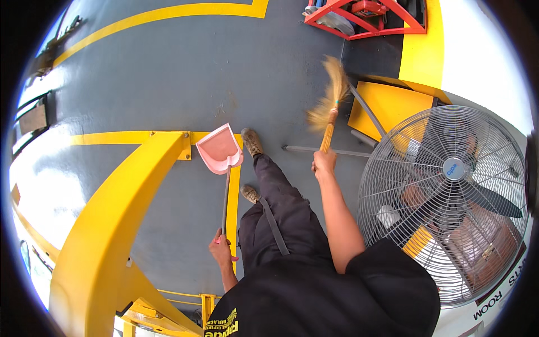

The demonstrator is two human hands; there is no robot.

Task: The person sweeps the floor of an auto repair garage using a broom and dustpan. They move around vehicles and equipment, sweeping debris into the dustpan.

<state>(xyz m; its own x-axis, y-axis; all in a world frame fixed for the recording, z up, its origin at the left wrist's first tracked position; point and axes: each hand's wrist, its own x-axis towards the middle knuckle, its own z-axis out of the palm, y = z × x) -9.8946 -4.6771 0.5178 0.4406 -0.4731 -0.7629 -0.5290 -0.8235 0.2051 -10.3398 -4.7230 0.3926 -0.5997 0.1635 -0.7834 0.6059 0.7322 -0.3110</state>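
Note:
My right hand is closed round the handle of a straw broom, held out ahead of me with its tan bristles fanned away from my body. The bristle tips are near a grey metal leg of the fan's stand; I cannot tell whether they touch the floor. On the left, my left hand grips the long grey handle of a pink dustpan. The pan lies ahead of my feet at the left, over a yellow floor line, its open side facing away from me. Nothing that I can make out lies in it.
A large wire-caged fan stands close on my right, its stand legs reaching across the floor. Beside it is a yellow box-like object. A red metal frame stands far right. A thick yellow post rises at my left.

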